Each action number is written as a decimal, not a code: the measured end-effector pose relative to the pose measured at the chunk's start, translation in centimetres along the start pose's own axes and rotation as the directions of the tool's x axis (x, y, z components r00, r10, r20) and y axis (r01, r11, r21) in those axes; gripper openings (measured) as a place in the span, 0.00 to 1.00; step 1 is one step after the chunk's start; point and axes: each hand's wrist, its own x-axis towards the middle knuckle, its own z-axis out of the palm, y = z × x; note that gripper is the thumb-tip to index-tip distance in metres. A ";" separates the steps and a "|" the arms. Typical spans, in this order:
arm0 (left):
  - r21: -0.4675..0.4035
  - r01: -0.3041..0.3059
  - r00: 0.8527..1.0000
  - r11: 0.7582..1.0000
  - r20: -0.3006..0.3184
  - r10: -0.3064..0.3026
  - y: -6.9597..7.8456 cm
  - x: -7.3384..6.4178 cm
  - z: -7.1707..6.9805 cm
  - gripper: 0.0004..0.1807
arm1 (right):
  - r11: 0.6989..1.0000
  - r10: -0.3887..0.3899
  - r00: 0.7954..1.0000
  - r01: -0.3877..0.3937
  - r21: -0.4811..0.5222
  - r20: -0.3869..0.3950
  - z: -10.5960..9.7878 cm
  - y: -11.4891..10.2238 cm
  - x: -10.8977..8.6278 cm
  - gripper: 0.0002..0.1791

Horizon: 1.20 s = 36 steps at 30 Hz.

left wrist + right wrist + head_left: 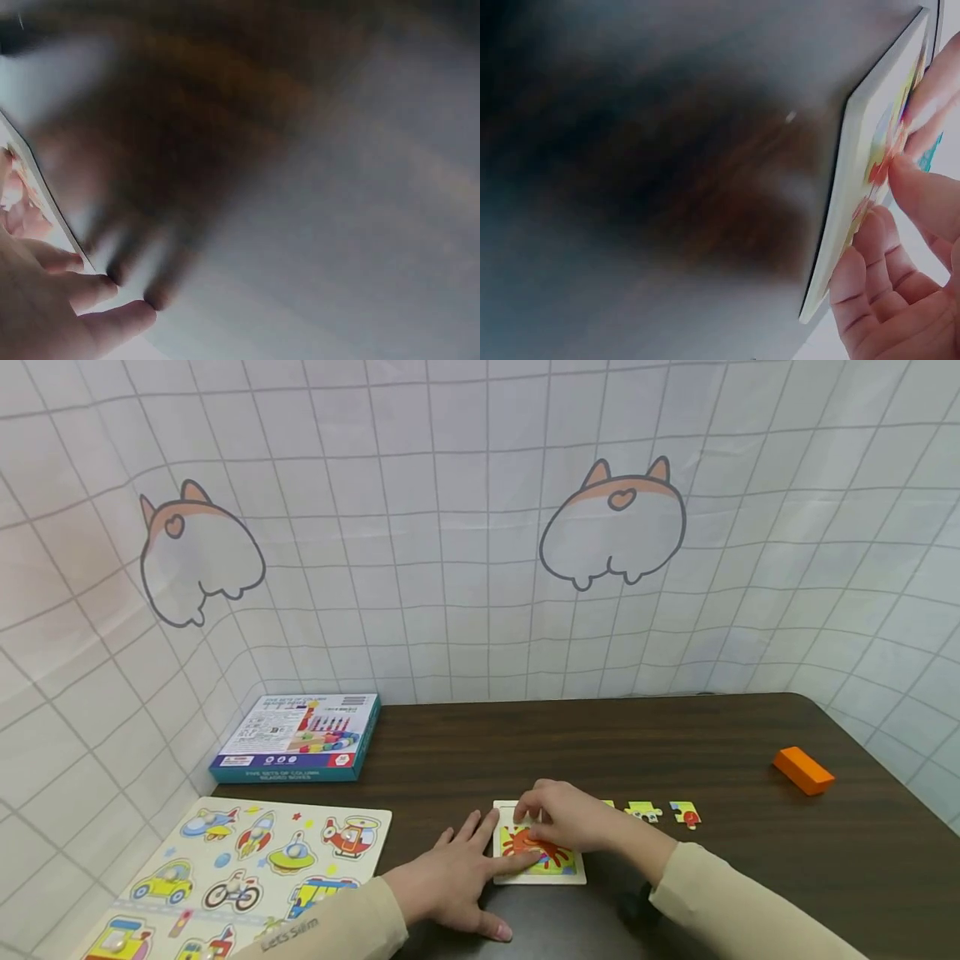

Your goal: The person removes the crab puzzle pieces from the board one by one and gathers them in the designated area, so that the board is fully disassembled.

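Observation:
A small jigsaw puzzle [560,862] with a red crab picture lies in a pale frame on the dark table. My left hand [457,875] is spread flat at its left side, fingers straight, the index finger lying across the crab picture. From the right, my right hand [564,817] reaches over the puzzle and pinches a puzzle piece at its surface between thumb and bent fingers. The right wrist view has the thumb [922,191] and fingertips apart on the red and yellow picture [877,169]. Most of the pinched piece is hidden by the fingers.
Loose jigsaw pieces lie right of the frame, among them a yellow one [643,811] and a red-and-blue one [686,813]. An orange block [803,771] sits farther right. At left are a vehicle peg board [291,823] and a flat toy box [296,737]. Cloth walls surround the table.

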 end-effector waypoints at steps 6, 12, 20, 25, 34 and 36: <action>0.011 0.017 0.999 1.000 -0.029 -0.017 0.9 -1.0 0.2 0.43 | 1.000 -0.003 1.000 0.003 0.007 0.006 0.1 0.4 0.1 0.08; 0.042 0.024 0.999 0.999 -0.035 -0.023 1.5 -1.4 -0.2 0.42 | 1.000 0.004 1.000 -0.004 0.001 0.012 0.2 0.1 0.2 0.07; 0.085 0.025 1.000 0.996 -0.020 -0.024 1.8 -1.2 -0.4 0.42 | 0.996 0.024 1.000 -0.024 -0.089 -0.003 0.5 -1.3 0.3 0.07; 0.083 0.028 0.999 0.996 -0.022 -0.026 1.9 -1.1 -0.5 0.42 | 0.985 0.068 0.997 -0.073 -0.157 -0.036 0.5 -1.8 0.4 0.13; 0.081 0.031 0.999 0.996 -0.022 -0.030 1.9 -1.1 -0.7 0.42 | 0.990 0.122 0.992 -0.122 -0.064 -0.016 0.6 -2.5 0.5 0.11; 0.077 0.033 0.999 0.996 -0.019 -0.032 1.9 -1.1 -0.7 0.41 | 0.993 0.116 0.993 -0.117 -0.033 -0.018 0.6 -2.6 0.5 0.13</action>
